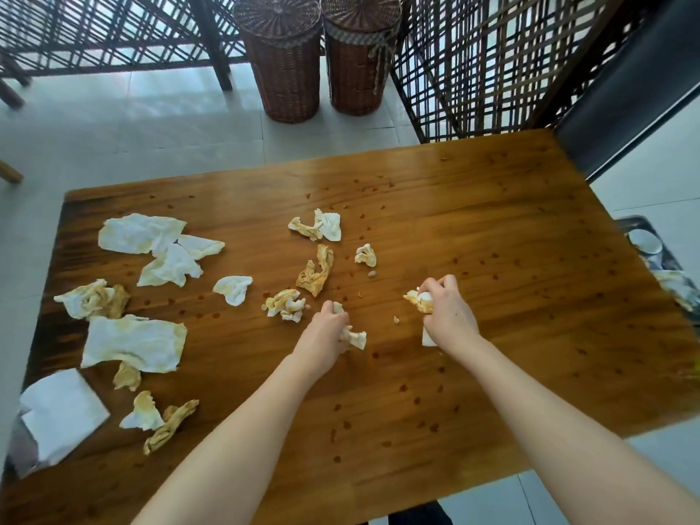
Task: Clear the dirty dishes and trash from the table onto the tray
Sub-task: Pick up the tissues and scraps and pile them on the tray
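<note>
Wooden surface (pixel 492 240) seen from above, spotted all over with small reddish-brown drops. At its near left corner we find a folded white napkin (pixel 60 414), with a small stained scrap (pixel 144 411) and a twisted yellow-brown strip (pixel 170 420) just beside it. Both bare forearms enter from the near edge.

The left hand (pixel 325 331) has its fingers curled and grips a crumpled white tissue (pixel 354 337) that trails out to the right of the palm. The right hand (pixel 449 312), well apart from the left, has its fingers closed round a stained wad (pixel 418 301) that sticks out on its left side. A white paper corner (pixel 428 337) shows under its wrist.

Left of the hands we note a large flat tissue (pixel 134 344) and a crumpled stained tissue (pixel 94 299). Just beyond the left hand lie a loose wad (pixel 286 304) and a twisted yellow tissue (pixel 316 272). Farther out are a small curled piece (pixel 365 255), a stained pair (pixel 318 227) and, at far left, a broad white sheet (pixel 140 233).

Off the right edge of the surface, the tray (pixel 636 221) carries a white cup (pixel 644 240) and more soiled paper (pixel 678 286). Beyond the surface stand two lidded wicker baskets (pixel 282 58) on a pale tiled floor (pixel 132 126), between dark lattice screens (pixel 492 70).
</note>
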{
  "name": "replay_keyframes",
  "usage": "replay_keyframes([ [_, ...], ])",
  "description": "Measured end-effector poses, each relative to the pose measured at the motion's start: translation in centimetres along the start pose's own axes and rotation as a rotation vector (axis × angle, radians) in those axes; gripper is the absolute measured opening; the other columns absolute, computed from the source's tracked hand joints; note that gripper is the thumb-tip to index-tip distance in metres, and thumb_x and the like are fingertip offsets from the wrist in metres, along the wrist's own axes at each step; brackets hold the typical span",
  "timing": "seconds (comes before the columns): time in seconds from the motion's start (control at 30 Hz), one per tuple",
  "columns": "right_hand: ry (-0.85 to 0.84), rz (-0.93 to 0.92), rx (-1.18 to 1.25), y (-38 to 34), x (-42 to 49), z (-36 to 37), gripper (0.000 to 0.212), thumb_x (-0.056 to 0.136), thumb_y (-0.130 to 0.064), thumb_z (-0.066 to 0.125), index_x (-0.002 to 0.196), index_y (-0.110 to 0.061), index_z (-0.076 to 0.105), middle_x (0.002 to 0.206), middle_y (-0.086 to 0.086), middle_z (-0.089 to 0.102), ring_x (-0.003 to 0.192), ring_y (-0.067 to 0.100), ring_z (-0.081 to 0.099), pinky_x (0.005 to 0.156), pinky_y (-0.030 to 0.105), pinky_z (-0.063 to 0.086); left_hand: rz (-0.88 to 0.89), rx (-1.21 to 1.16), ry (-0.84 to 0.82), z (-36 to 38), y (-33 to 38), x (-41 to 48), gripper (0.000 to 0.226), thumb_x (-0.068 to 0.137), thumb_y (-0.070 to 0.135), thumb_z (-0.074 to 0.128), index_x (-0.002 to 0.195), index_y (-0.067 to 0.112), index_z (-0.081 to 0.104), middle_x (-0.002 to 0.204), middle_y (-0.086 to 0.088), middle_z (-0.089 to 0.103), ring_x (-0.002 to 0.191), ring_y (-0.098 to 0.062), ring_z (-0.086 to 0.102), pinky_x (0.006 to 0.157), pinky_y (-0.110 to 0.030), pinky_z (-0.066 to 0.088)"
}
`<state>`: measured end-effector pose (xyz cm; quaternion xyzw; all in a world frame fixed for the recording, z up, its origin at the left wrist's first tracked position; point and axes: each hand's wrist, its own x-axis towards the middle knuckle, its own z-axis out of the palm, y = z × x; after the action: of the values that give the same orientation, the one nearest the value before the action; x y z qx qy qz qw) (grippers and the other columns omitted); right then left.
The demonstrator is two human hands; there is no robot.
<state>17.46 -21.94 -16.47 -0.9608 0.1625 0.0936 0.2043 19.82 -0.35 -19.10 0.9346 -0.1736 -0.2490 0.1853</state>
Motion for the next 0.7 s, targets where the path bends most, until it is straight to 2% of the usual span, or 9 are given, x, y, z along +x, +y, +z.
replay_keyframes([
  [0.13, 0.04, 0.019, 0.039, 1.7, -1.0, -1.6, 0.042, 0.08, 0.0, 0.068, 0.11, -0.026, 0.054, 0.103, -0.008, 0.031, 0.066, 0.011, 0.049, 0.048, 0.016, 0.044, 0.072, 0.014, 0.058, -1.6, 3.3, 1.1, 0.036, 0.083, 0.008, 0.071, 0.117, 0.015, 0.059, 0.123, -0.005, 0.044, 0.098, -0.018, 0.052, 0.079, -0.025, 0.047],
  [0.23, 0.087, 0.053, 0.044, 3.9, -1.7, -3.5, 0.042, 0.08, -0.001, 0.069, 0.109, -0.027, 0.053, 0.102, -0.008, 0.029, 0.065, 0.01, 0.046, 0.049, 0.018, 0.047, 0.134, 0.037, 0.062, -1.9, 6.8, 1.9, 0.035, 0.084, 0.009, 0.071, 0.116, 0.014, 0.058, 0.124, -0.005, 0.042, 0.104, -0.022, 0.052, 0.078, -0.025, 0.044],
  [0.37, 0.123, 0.103, 0.055, 8.3, -2.8, -6.0, 0.041, 0.08, 0.003, 0.064, 0.106, -0.027, 0.052, 0.1, -0.009, 0.029, 0.063, 0.012, 0.051, 0.052, 0.03, 0.055, 0.203, 0.062, 0.058, -1.0, 11.8, 2.7, 0.027, 0.086, 0.008, 0.067, 0.11, 0.013, 0.056, 0.103, 0.002, 0.031, 0.091, -0.021, 0.05, 0.07, -0.025, 0.038],
  [0.53, 0.172, 0.129, 0.052, 14.9, -4.6, -8.9, 0.039, 0.081, -0.001, 0.067, 0.105, -0.028, 0.052, 0.102, -0.008, 0.033, 0.067, 0.012, 0.051, 0.058, 0.028, 0.057, 0.261, 0.062, 0.051, 1.7, 19.6, 3.7, 0.028, 0.086, 0.009, 0.069, 0.111, 0.013, 0.056, 0.104, 0.002, 0.029, 0.086, -0.017, 0.04, 0.071, -0.026, 0.035],
  [0.6, 0.169, 0.136, 0.044, 18.0, -5.4, -10.2, 0.039, 0.081, -0.001, 0.067, 0.106, -0.027, 0.052, 0.101, -0.007, 0.032, 0.066, 0.011, 0.049, 0.055, 0.027, 0.054, 0.264, 0.075, 0.038, 3.2, 22.8, 4.0, 0.027, 0.086, 0.01, 0.069, 0.108, 0.014, 0.055, 0.105, 0.0, 0.032, 0.087, -0.018, 0.04, 0.071, -0.027, 0.036],
  [0.7, 0.173, 0.148, 0.044, 23.0, -6.6, -11.9, 0.042, 0.084, -0.001, 0.065, 0.118, -0.023, 0.053, 0.107, -0.004, 0.035, 0.067, 0.008, 0.044, 0.05, 0.016, 0.036, 0.259, 0.118, 0.027, 5.8, 27.8, 4.3, 0.027, 0.087, 0.01, 0.067, 0.11, 0.013, 0.054, 0.108, -0.001, 0.032, 0.089, -0.019, 0.041, 0.072, -0.031, 0.041],
])
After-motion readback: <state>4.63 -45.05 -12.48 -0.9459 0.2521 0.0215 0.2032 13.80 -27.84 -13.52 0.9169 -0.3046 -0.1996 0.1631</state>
